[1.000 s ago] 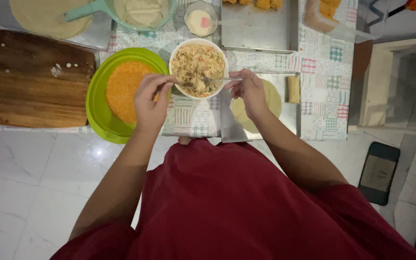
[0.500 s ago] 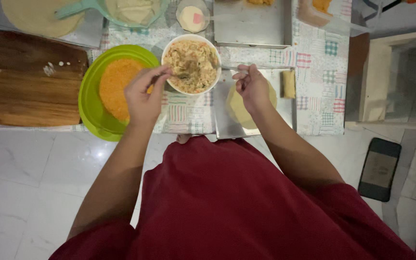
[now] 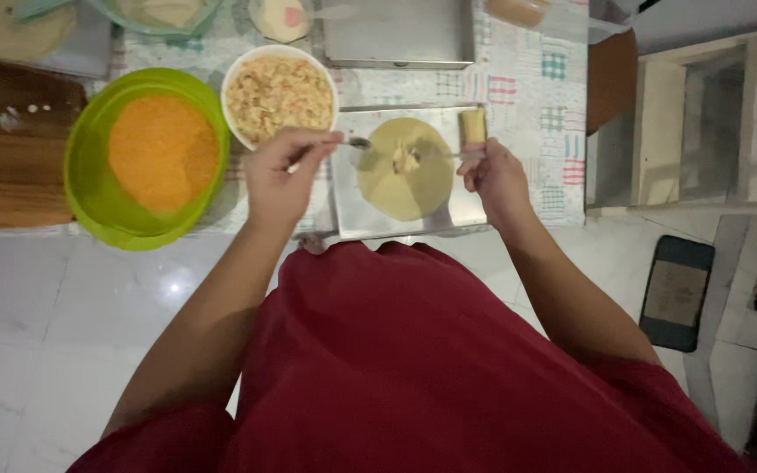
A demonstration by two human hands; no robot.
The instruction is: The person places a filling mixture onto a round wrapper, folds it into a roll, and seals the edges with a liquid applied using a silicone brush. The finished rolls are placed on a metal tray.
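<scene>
My left hand (image 3: 284, 178) grips a spoon (image 3: 357, 142) whose bowl hovers at the left edge of a round pale wrapper (image 3: 405, 188). That wrapper lies flat on a metal tray (image 3: 348, 219). Opposite, my right hand (image 3: 494, 178) holds a second utensil (image 3: 435, 155) that points at a small lump of filling (image 3: 406, 160) in the wrapper's middle. A white bowl of chopped filling (image 3: 279, 90) stands just beyond my left hand. One rolled piece (image 3: 473, 125) rests at the tray's far right corner.
A green bowl of orange crumbs (image 3: 155, 153) sits left of the white bowl, with a wooden board (image 3: 2, 166) further left. Behind are another metal tray (image 3: 396, 35) and a small bowl of white liquid (image 3: 280, 17). A phone (image 3: 676, 293) lies on the floor tiles at right.
Both hands have moved from the white bowl to the right, over the wrapper on the tray. A small lump of filling now lies on the wrapper.
</scene>
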